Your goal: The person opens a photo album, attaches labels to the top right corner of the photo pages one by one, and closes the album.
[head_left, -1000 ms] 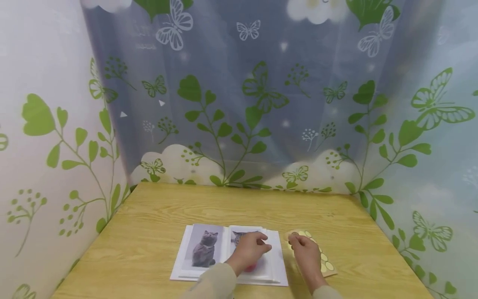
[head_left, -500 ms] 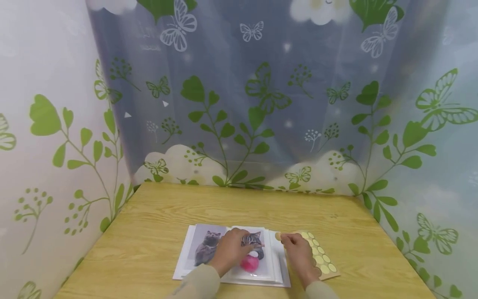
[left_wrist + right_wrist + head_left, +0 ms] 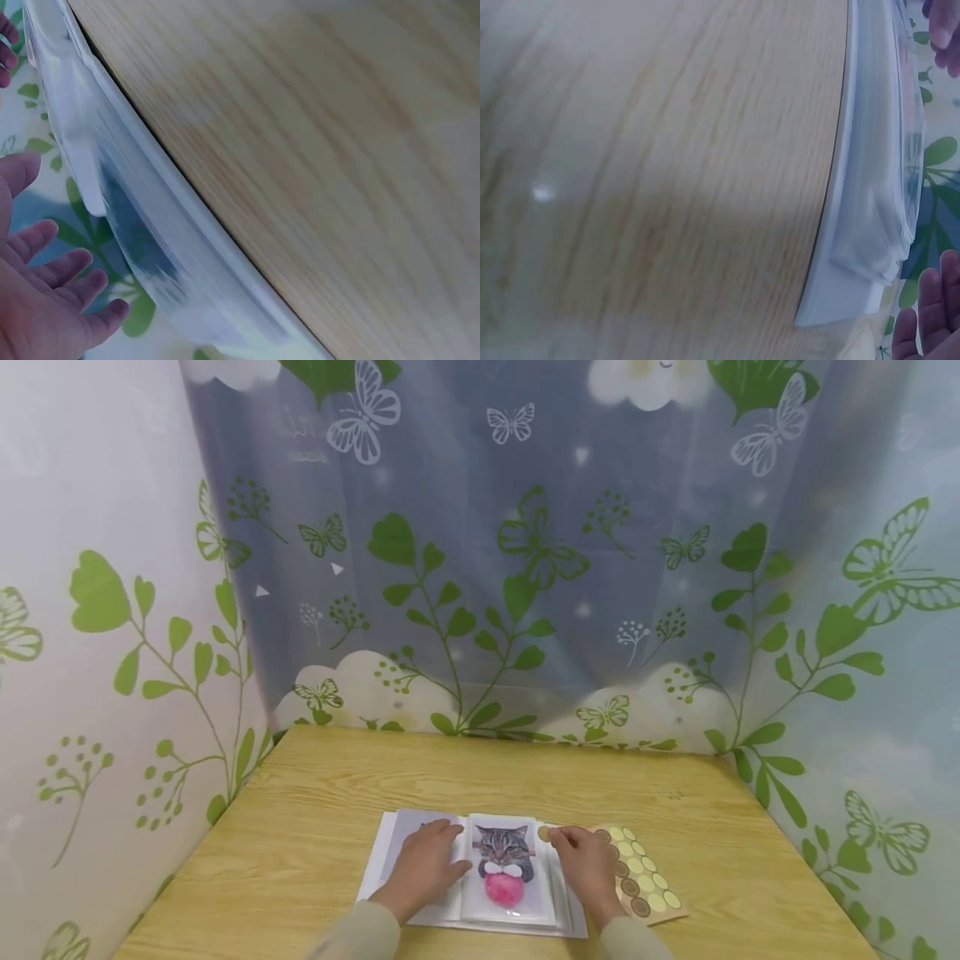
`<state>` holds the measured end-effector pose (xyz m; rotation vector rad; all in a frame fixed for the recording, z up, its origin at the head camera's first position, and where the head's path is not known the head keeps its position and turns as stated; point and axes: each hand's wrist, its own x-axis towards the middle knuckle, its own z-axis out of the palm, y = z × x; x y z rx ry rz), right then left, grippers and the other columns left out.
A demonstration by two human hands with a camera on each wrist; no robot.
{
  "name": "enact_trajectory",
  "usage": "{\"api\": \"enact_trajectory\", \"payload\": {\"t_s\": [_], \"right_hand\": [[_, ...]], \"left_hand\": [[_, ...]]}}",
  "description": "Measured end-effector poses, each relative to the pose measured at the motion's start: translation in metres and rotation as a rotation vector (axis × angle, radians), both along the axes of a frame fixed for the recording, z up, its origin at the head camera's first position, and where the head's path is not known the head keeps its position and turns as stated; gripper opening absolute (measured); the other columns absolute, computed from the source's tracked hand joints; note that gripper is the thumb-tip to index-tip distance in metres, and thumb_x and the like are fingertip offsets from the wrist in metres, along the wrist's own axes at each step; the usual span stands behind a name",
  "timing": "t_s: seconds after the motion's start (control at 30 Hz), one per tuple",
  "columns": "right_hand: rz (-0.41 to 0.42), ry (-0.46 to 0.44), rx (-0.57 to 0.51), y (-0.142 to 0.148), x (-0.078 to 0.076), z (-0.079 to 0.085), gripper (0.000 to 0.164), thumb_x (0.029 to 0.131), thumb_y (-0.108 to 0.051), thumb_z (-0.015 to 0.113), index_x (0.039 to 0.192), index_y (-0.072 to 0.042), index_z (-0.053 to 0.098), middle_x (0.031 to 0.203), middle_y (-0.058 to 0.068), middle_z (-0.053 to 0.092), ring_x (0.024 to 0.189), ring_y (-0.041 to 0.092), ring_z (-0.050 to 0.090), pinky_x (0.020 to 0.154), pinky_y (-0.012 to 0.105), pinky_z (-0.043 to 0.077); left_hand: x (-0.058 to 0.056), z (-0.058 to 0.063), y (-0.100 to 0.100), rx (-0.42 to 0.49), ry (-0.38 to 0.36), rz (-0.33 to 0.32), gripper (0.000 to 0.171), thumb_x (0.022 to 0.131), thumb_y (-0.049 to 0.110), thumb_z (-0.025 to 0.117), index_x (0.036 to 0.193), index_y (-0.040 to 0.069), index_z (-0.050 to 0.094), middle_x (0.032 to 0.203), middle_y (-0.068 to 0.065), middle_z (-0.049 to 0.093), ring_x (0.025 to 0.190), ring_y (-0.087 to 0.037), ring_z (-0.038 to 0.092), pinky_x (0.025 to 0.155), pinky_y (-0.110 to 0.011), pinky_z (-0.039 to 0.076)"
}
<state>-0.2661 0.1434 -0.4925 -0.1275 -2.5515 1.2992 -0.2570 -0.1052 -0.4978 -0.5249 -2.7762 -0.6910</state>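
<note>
A photo album (image 3: 573, 920) lies spread on the wooden table. Its right page shows a tabby cat photo (image 3: 504, 852) with a pink ball; the grey cat photo (image 3: 390, 852) on the left page is mostly covered by my left hand (image 3: 426, 868). That hand's fingers are loosely extended and hold nothing; the left wrist view shows its fingers (image 3: 64, 266) spread. Between thumb and finger, my right hand (image 3: 588, 872) pinches a round gold sticker (image 3: 543, 833) near the right page's upper right corner. Partly behind that hand lies the sticker sheet (image 3: 656, 878).
The wooden table (image 3: 480, 772) stretches behind the album, up to a printed curtain (image 3: 450, 568) with leaves and butterflies. More of that cloth hangs on both sides. Brown round spots (image 3: 640, 907) mark the sheet's left column.
My right hand has carried the sticker left from the sheet to the album's right page. My left hand has moved left, uncovering the tabby photo and covering the grey cat.
</note>
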Motion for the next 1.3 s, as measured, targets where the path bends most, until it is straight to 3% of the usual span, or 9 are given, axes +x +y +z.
{"api": "enact_trajectory", "payload": {"t_s": [0.23,0.5,0.67,1.0,1.3], "right_hand": [[0.039,-0.009,0.016,-0.015,-0.008,-0.002,0.021,0.095,-0.022,0.066,0.098,-0.003,0.075,0.090,0.006,0.072,0.081,0.018,0.063,0.070,0.037,0.053],[0.093,-0.020,0.028,-0.033,-0.015,-0.002,0.018,0.095,-0.023,0.067,0.097,-0.007,0.075,0.081,0.001,0.068,0.072,0.013,0.058,0.064,0.032,0.051],[0.128,0.005,0.071,-0.044,-0.019,0.000,0.016,0.094,-0.024,0.068,0.091,-0.010,0.075,0.081,-0.002,0.068,0.072,0.012,0.057,0.067,0.035,0.051],[0.201,0.011,0.177,-0.068,-0.033,-0.001,0.015,0.094,-0.026,0.067,0.093,-0.013,0.075,0.082,-0.004,0.069,0.071,0.011,0.057,0.070,0.037,0.051],[0.242,0.074,0.279,-0.089,-0.050,-0.003,0.014,0.094,-0.025,0.067,0.091,-0.015,0.075,0.081,-0.006,0.069,0.072,0.012,0.059,0.069,0.037,0.051]], "left_hand": [[0.004,-0.004,-0.025,-0.051,-0.018,-0.012,0.055,0.084,0.028,0.078,0.127,-0.002,0.061,0.131,-0.026,0.057,0.125,-0.043,0.051,0.106,-0.058,0.038],[0.018,-0.005,-0.046,-0.061,-0.037,-0.062,0.057,0.082,0.028,0.080,0.125,-0.004,0.062,0.134,-0.028,0.054,0.127,-0.045,0.048,0.108,-0.057,0.036],[0.022,-0.008,-0.055,-0.114,-0.061,-0.083,0.056,0.082,0.031,0.079,0.122,-0.004,0.063,0.131,-0.029,0.054,0.123,-0.044,0.051,0.105,-0.057,0.040],[0.024,-0.019,-0.061,-0.100,-0.164,-0.084,0.066,0.083,0.036,0.077,0.132,-0.003,0.058,0.138,-0.031,0.047,0.127,-0.047,0.046,0.103,-0.059,0.041],[0.027,-0.018,-0.063,-0.078,-0.168,-0.095,0.066,0.083,0.034,0.079,0.132,-0.004,0.057,0.139,-0.031,0.047,0.128,-0.047,0.046,0.105,-0.058,0.040]]}}
